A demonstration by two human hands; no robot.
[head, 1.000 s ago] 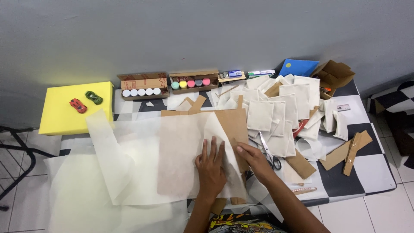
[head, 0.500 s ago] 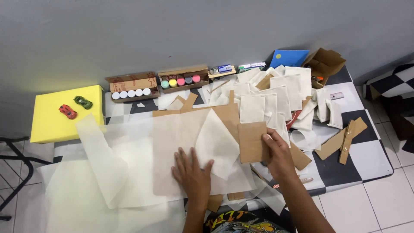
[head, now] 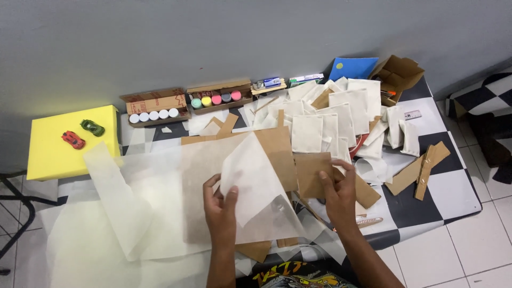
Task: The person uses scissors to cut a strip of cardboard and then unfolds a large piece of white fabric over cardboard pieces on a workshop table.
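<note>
Head view looks down on a checkered table (head: 453,186) littered with paper and card. Left hand (head: 221,205) pinches a translucent sheet (head: 256,186) between thumb and fingers, lifting its edge off a large cardboard sheet (head: 213,160) that lies flat in the middle. Right hand (head: 338,189) grips a small cardboard square (head: 312,175) by its right edge, thumb on top, just beside the translucent sheet and over the large cardboard's right side.

Along the wall stand two shallow cardboard trays. The left tray (head: 154,101) holds a row of five white-capped jars (head: 153,115). The right tray (head: 218,88) holds a row of jars (head: 216,100) capped green, yellow, pink, grey and pink. Farther right an open brown box (head: 397,74) sits at the table corner; its inside cannot be made out. A blue folder (head: 352,68) lies touching it.

White cloth squares (head: 330,117) are heaped between the trays and the box. Cardboard strips (head: 418,168) lie on the right of the table, well apart from the hands. On a yellow box (head: 50,154) at far left rest a red toy car (head: 73,140) and a green toy car (head: 92,127), side by side.
</note>
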